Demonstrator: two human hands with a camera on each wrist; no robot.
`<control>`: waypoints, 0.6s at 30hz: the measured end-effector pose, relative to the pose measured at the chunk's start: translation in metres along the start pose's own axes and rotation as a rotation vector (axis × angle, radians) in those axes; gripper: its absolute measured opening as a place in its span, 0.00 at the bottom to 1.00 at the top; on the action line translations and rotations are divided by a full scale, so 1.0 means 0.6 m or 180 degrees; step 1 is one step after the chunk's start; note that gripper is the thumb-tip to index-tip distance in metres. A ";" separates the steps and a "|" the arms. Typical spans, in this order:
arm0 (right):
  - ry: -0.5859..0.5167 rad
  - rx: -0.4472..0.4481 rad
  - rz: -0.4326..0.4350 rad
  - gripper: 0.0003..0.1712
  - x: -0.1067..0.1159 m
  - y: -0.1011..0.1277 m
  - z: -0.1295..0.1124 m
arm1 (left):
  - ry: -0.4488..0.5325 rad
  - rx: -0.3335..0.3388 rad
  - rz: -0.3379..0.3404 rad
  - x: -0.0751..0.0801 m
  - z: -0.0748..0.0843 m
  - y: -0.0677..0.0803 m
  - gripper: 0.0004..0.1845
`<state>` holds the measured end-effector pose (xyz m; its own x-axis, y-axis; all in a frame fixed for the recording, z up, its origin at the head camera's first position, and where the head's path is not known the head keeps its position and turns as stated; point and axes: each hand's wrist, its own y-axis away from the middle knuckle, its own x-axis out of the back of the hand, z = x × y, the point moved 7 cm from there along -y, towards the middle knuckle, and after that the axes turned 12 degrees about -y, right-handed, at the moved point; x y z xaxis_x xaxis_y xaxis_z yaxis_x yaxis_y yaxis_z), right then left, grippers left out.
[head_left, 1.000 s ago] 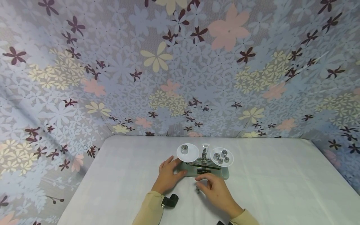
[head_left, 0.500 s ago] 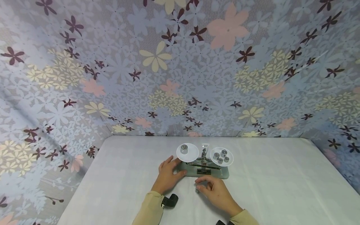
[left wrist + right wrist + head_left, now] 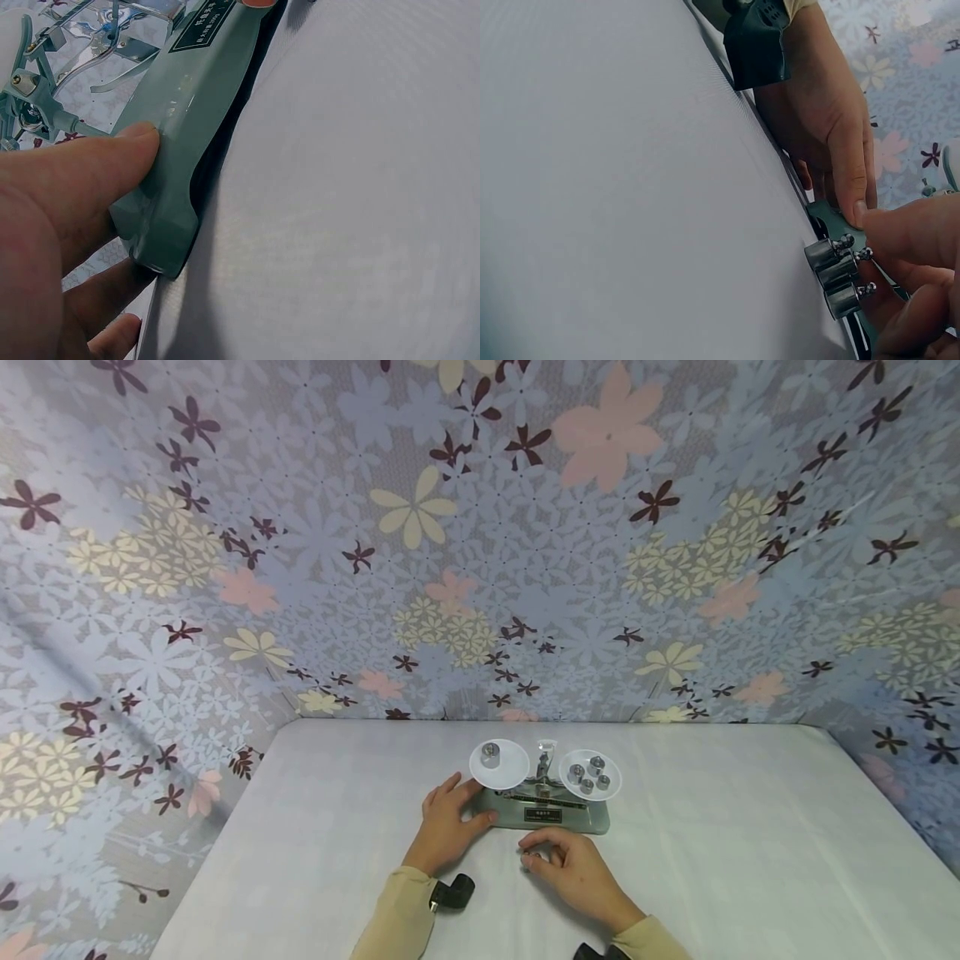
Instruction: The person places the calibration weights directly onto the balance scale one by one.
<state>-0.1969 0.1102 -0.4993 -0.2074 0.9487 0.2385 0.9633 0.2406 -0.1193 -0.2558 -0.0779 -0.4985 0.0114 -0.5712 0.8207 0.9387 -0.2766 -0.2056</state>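
A green balance scale (image 3: 510,812) with two white pans stands on the table. My left hand (image 3: 444,828) holds the left end of its base; the left wrist view shows the thumb (image 3: 135,154) on top and fingers around the end. My right hand (image 3: 573,870) is low in front of the scale, thumb and index finger bent and apart. In the right wrist view three small metal weights (image 3: 840,268) stand in a row, knobs toward the fingertips; the head view mostly hides them. A larger metal weight (image 3: 490,755) sits on the left pan, several smaller weights (image 3: 596,766) on the right pan.
A white cloth covers the table (image 3: 720,827), which ends at a flower-patterned backdrop (image 3: 480,527) behind and at the sides. A black wrist camera (image 3: 453,892) is strapped to the left wrist.
My right thumb has shifted slightly down, so the small weights show less beneath it and peek out between thumb and index finger. My left hand stays on the base.
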 end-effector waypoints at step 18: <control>0.0178 0.0078 0.0029 0.05 0.000 -0.002 0.002 | 0.0050 0.0003 0.0004 0.003 0.002 0.000 0.29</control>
<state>-0.1984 0.1104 -0.5004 -0.1882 0.9381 0.2906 0.9604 0.2377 -0.1452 -0.2551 -0.0777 -0.4965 0.0071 -0.5837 0.8120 0.9391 -0.2752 -0.2060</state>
